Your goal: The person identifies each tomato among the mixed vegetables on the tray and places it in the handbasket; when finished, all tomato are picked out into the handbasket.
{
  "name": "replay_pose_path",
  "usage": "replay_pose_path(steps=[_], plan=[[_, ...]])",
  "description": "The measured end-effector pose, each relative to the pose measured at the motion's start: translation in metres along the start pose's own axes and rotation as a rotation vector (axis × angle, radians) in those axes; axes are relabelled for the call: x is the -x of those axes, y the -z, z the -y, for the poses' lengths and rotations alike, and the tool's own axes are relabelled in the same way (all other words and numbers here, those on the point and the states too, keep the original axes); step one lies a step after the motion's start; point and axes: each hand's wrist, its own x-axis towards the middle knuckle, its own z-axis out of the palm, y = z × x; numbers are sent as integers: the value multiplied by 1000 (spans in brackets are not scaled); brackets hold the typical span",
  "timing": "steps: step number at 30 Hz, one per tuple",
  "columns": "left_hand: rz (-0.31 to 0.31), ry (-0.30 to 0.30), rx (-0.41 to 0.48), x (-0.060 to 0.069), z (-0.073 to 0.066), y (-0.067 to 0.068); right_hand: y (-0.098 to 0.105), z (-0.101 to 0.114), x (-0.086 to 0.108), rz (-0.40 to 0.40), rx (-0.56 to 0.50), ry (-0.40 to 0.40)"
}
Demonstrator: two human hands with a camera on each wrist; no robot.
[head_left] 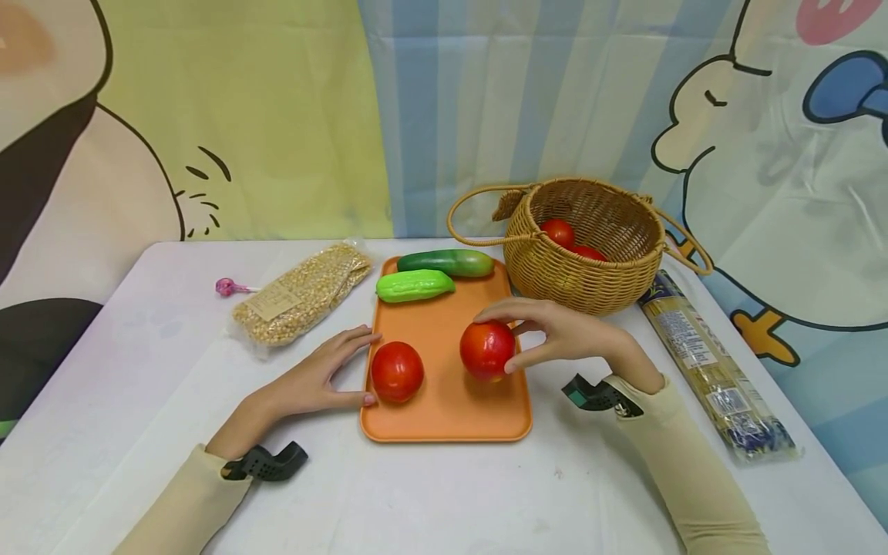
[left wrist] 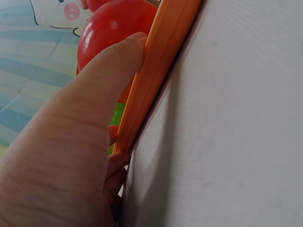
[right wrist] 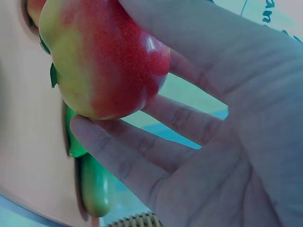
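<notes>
My right hand [head_left: 562,331] holds a red tomato [head_left: 487,351] between thumb and fingers over the right half of an orange tray [head_left: 444,420]. In the right wrist view this tomato [right wrist: 109,61] fades to yellow-green around a small green leaf, and it seems just off the tray. My left hand [head_left: 315,378] is spread at the tray's left edge, thumb and fingertips touching the rim. Between them sits a second tomato [head_left: 397,371] on the tray. A light green bumpy vegetable [head_left: 415,285] and a dark green cucumber [head_left: 447,263] lie at the tray's far end.
A wicker basket [head_left: 583,281] with red tomatoes [head_left: 557,231] inside stands behind the tray at right. Beside it lies a long pack of noodles [head_left: 714,362]. A bag of yellow grains [head_left: 301,293] and a pink lollipop [head_left: 225,287] are at left. A printed curtain [head_left: 277,116] hangs behind.
</notes>
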Motion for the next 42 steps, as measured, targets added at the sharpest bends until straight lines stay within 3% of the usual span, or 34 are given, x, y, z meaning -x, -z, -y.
replay_pose_path(steps=[7,17,26,34,37,42], plan=[[-5,-6,3,0,-1,1,12,0,10,-73,2,-27],[-1,-2,10,-1,-1,0,26,2,23,-127,-101,41],[1,0,6,-1,-1,0,39,6,38,-254,-20,98],[2,2,13,-1,-2,0,49,11,53,-341,-39,-29],[2,1,13,-1,-2,0,52,9,57,-379,-39,-39],[5,10,11,0,-1,0,57,5,61,-479,-56,56]])
